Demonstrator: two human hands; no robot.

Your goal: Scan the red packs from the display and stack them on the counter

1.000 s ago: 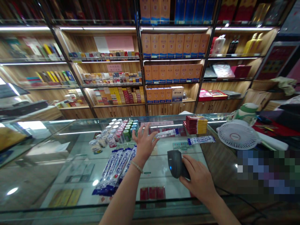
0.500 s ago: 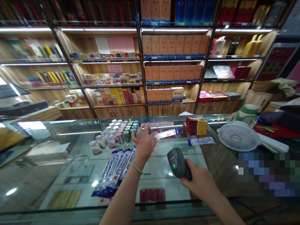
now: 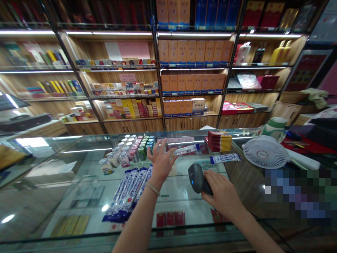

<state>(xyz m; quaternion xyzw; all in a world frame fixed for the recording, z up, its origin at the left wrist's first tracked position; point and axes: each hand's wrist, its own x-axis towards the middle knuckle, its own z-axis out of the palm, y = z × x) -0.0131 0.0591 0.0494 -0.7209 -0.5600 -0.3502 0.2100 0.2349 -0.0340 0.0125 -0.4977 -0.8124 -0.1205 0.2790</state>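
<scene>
My left hand (image 3: pixel 161 162) pinches the left end of a slim white-and-blue stick packet (image 3: pixel 186 150) between thumb and index finger, its other fingers spread. A dark patch like a barcode shows on the packet. In my right hand (image 3: pixel 221 193) is a dark handheld barcode scanner (image 3: pixel 196 178) with a blue light, its head pointed toward the packet. Several similar blue-and-white packets (image 3: pixel 130 189) lie in a pile left of my left forearm. Another single packet (image 3: pixel 225 158) rests on the glass counter (image 3: pixel 179 189) to the right.
Rows of small jars and cans (image 3: pixel 131 149) stand left of my left hand. A stack of red and yellow packets (image 3: pixel 218 141) sits at the back right, near a white fan (image 3: pixel 264 153) and a green-white jug (image 3: pixel 275 126). Stocked shelves (image 3: pixel 195 70) line the wall behind.
The scanner's light went from green to blue, and its head tilted slightly. The pinched packet's bright white face now looks darker, with a barcode-like patch showing. My left hand has hardly moved.
</scene>
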